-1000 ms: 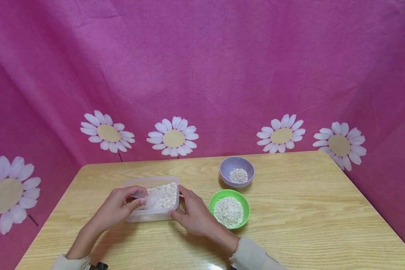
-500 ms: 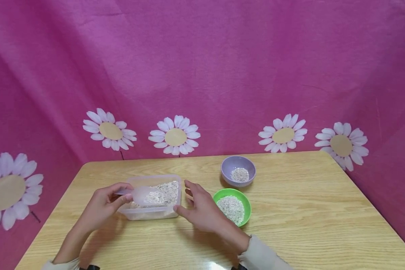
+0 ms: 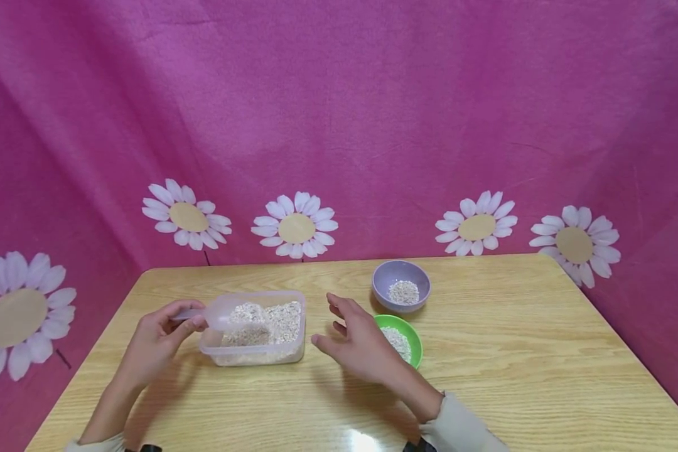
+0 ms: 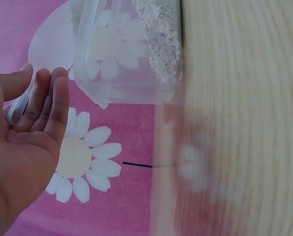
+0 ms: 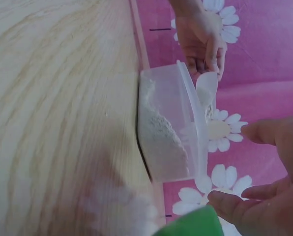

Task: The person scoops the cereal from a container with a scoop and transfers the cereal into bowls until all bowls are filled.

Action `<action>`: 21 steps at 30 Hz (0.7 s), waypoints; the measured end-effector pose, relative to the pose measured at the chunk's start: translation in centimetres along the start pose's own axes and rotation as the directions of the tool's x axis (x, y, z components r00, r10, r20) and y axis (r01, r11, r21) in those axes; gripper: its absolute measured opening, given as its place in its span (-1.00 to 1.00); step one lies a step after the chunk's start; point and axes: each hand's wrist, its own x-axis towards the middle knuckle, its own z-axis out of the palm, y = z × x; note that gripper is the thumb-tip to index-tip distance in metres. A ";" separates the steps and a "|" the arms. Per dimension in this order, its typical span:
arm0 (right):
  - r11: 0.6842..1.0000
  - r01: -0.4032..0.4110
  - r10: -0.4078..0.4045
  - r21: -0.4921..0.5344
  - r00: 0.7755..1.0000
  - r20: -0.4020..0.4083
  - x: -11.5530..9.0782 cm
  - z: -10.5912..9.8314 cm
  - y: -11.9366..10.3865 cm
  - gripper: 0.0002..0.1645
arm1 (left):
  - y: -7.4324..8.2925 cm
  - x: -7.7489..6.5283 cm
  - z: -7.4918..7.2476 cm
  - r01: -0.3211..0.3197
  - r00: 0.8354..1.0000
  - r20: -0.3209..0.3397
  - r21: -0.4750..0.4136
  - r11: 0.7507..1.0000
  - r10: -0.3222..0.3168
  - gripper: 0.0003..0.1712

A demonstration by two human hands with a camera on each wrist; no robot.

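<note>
My left hand (image 3: pixel 157 339) pinches the handle of a translucent plastic scoop (image 3: pixel 220 312), which carries a heap of oat flakes (image 3: pixel 248 312). The scoop is over the left part of a clear rectangular container (image 3: pixel 260 358), level with its rim in the right wrist view. More oats lie inside, banked up toward the right end. My right hand (image 3: pixel 361 342) hovers right of the container, fingers spread and holding nothing. Its wrist side partly covers a green bowl (image 3: pixel 416 347) of oats in the head view.
Behind the green bowl stands a purple bowl (image 3: pixel 384 285) with a small amount of oats. Everything rests on a light wooden table (image 3: pixel 520 351). A pink cloth with daisies (image 3: pixel 339 125) hangs along the table's back edge.
My left hand has lifted the scoop out of the oats and drawn it left, now loaded. My right hand has let go of the container's right end and moved right.
</note>
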 end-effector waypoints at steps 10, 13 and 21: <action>1.000 -0.012 0.010 -0.028 0.998 -0.068 -0.5 -2.5 0.5 -0.07 | 0.5 1.0 0.6 -0.016 0.998 -0.060 -0.094 0.995 0.011 -0.80; 0.998 -0.034 0.030 -0.046 0.996 -0.081 -0.5 -3.2 0.9 -0.08 | 1.0 1.6 1.1 -0.031 0.998 -0.063 -0.107 0.994 0.024 -0.80; 0.985 -0.006 -0.016 -0.172 0.992 -0.127 -1.2 -6.0 2.3 -0.10 | 2.3 3.2 3.2 -0.012 1.000 -0.024 -0.123 0.992 0.009 -0.80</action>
